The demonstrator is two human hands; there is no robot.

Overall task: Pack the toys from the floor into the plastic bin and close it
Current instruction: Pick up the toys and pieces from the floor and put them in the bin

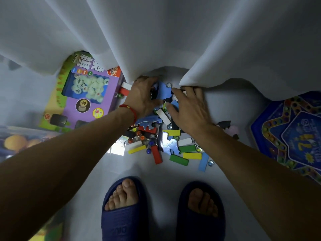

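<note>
Far left, the purple box (90, 94) lies on the floor (156, 171), partly under the curtain (156, 32). Your left hand (144, 96) curls its fingers round blue foam pieces (163, 90) at the far end of the toy pile (166, 140). Your right hand (189, 110) lies flat on the pile, fingers spread. Far right lies the blue star board (295, 136). No bin is identifiable.

Both bare forearms reach forward and down toward twelve o'clock, converging. The left hand (142, 96), a red cord at its wrist, lies back-up with fingers curled under. The right hand (188, 108) lies palm down, fingers fairly straight, pointing toward eleven o'clock.
</note>
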